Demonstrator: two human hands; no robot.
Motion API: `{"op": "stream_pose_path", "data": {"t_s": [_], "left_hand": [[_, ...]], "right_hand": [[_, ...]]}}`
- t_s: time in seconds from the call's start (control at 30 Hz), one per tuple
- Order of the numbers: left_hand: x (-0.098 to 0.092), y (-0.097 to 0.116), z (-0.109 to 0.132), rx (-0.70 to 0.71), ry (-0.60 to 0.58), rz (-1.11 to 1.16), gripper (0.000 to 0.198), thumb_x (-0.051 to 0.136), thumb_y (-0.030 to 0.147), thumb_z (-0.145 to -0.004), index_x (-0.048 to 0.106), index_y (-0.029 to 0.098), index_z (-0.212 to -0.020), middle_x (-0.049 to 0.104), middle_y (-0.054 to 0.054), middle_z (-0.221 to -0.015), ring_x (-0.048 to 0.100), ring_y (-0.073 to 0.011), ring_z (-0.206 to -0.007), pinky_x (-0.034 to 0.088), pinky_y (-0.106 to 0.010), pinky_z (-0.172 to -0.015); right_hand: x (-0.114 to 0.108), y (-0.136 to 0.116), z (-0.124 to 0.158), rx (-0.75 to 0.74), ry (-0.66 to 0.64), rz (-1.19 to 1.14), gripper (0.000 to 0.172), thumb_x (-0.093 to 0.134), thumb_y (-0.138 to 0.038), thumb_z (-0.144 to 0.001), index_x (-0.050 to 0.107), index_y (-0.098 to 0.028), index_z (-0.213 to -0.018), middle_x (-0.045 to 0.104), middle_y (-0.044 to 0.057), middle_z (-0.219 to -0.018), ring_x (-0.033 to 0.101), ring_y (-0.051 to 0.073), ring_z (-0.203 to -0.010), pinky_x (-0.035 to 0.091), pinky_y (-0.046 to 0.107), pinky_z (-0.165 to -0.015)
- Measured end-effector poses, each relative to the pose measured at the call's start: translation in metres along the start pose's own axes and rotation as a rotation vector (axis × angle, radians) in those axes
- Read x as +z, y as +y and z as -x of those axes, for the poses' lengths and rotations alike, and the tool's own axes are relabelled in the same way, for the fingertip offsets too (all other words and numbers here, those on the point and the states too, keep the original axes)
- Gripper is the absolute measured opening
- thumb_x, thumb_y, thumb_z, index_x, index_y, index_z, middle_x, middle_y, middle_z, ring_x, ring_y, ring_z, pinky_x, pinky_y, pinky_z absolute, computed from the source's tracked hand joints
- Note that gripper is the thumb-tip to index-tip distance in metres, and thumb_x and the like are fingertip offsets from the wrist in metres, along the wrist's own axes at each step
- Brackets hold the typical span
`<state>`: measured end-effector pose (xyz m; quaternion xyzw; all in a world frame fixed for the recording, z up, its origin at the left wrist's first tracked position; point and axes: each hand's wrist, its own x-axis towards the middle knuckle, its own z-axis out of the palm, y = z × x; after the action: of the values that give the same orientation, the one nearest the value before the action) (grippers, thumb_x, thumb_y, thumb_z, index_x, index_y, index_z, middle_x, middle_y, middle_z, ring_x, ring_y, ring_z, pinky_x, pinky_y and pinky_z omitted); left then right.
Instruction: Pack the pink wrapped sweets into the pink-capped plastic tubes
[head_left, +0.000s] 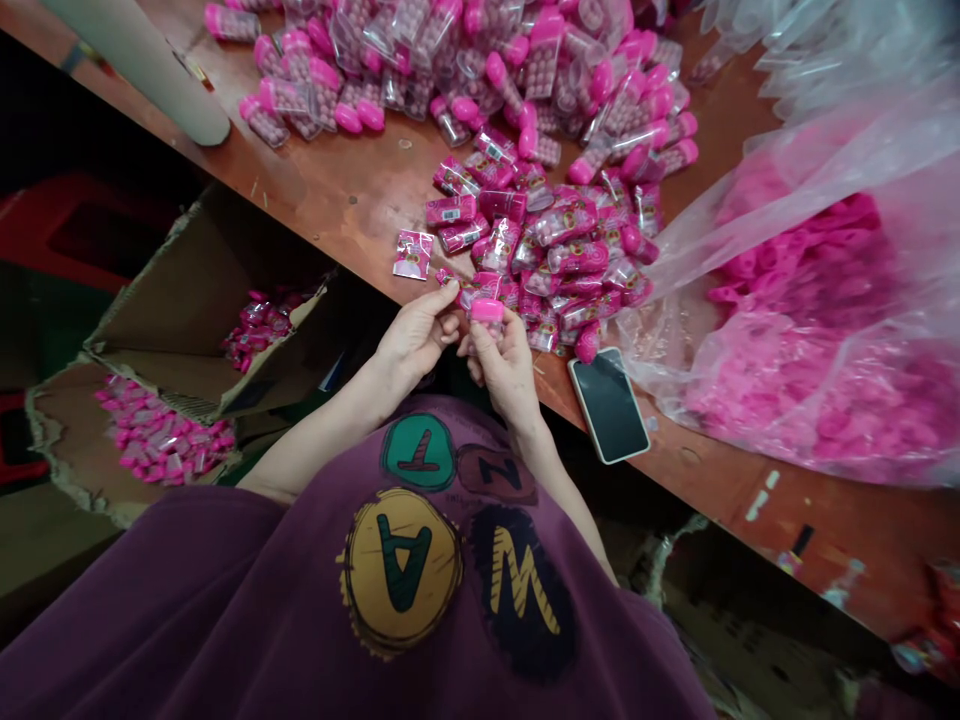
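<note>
Close to the table edge, my right hand (506, 360) grips a small clear candy bottle with a pink cap (487, 311), cap facing up. Beside it, my left hand (420, 335) has its thumb and fingers drawn together; whatever may be between them is too small to make out. Just beyond my fingers lies a pile of candy bottles in printed pink wrappers (574, 222). A flat printed wrapper (412, 254) rests to the left of the pile. Farther back is a large heap of unwrapped candy bottles with pink caps (540, 70).
A phone (609, 405) lies at the edge of the brown table (337, 200). On the right stands a clear bag of pink caps (825, 340), with clear plastic containers (840, 50) behind. Cardboard boxes (157, 300) with pink pieces sit lower left. A pale post (161, 70) rises at upper left.
</note>
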<state>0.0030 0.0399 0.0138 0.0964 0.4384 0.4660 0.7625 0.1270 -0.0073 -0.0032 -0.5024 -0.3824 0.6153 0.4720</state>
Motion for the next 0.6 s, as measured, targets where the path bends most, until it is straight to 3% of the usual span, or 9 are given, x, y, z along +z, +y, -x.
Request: {"op": "stream_pose_path", "data": {"t_s": [0.13,0.2,0.3,0.4,0.5,0.6], "left_hand": [[-0.003,0.0,0.001,0.01,-0.005,-0.009,0.034,0.077,0.033,-0.091,0.056,0.017,-0.07,0.048,0.005,-0.053,0.041,-0.0041,-0.042,0.033,-0.019,-0.043],[-0.005,0.0,0.002,0.011,-0.004,-0.009,0.032,0.076,0.032,-0.092,0.057,0.016,-0.071,0.049,0.005,-0.055,0.04,-0.0035,-0.042,0.032,-0.019,-0.043],[-0.007,0.001,0.003,0.004,-0.004,-0.008,0.03,0.074,0.03,-0.093,0.058,0.016,-0.072,0.051,0.005,-0.056,0.041,-0.0034,-0.042,0.032,-0.018,-0.042],[-0.011,0.003,0.004,0.006,0.04,0.01,0.028,0.075,0.027,-0.092,0.058,0.016,-0.073,0.053,0.005,-0.057,0.042,-0.0028,-0.043,0.031,-0.018,-0.042],[-0.015,0.007,0.003,0.021,0.08,0.054,0.025,0.077,0.023,-0.09,0.059,0.016,-0.075,0.055,0.005,-0.059,0.042,-0.0019,-0.043,0.029,-0.017,-0.041],[-0.017,0.011,0.004,0.029,0.082,0.087,0.024,0.078,0.022,-0.089,0.058,0.016,-0.076,0.056,0.006,-0.06,0.043,-0.0016,-0.043,0.028,-0.017,-0.04]], "right_hand": [[-0.003,0.008,0.0,-0.113,0.062,0.14,0.047,0.069,-0.054,-0.091,0.049,-0.031,-0.126,0.063,-0.003,-0.086,0.059,0.012,-0.066,0.05,0.027,-0.058],[-0.006,0.011,0.0,-0.166,0.087,0.24,0.043,0.068,-0.053,-0.092,0.053,-0.03,-0.125,0.065,0.0,-0.091,0.063,0.014,-0.077,0.055,0.03,-0.069],[-0.007,0.011,0.003,-0.14,0.077,0.272,0.042,0.066,-0.056,-0.093,0.056,-0.031,-0.126,0.066,0.0,-0.089,0.061,0.015,-0.072,0.053,0.03,-0.063],[-0.006,0.007,0.005,-0.036,0.017,0.102,0.043,0.06,-0.063,-0.093,0.059,-0.03,-0.119,0.067,0.0,-0.087,0.06,0.014,-0.065,0.049,0.028,-0.054],[-0.006,0.003,0.005,0.092,-0.04,-0.129,0.048,0.052,-0.071,-0.093,0.06,-0.024,-0.1,0.067,0.003,-0.086,0.062,0.014,-0.066,0.052,0.028,-0.054],[-0.008,-0.003,0.006,0.195,-0.109,-0.283,0.05,0.05,-0.069,-0.094,0.062,-0.02,-0.093,0.067,0.004,-0.084,0.059,0.014,-0.064,0.052,0.028,-0.055]]}}
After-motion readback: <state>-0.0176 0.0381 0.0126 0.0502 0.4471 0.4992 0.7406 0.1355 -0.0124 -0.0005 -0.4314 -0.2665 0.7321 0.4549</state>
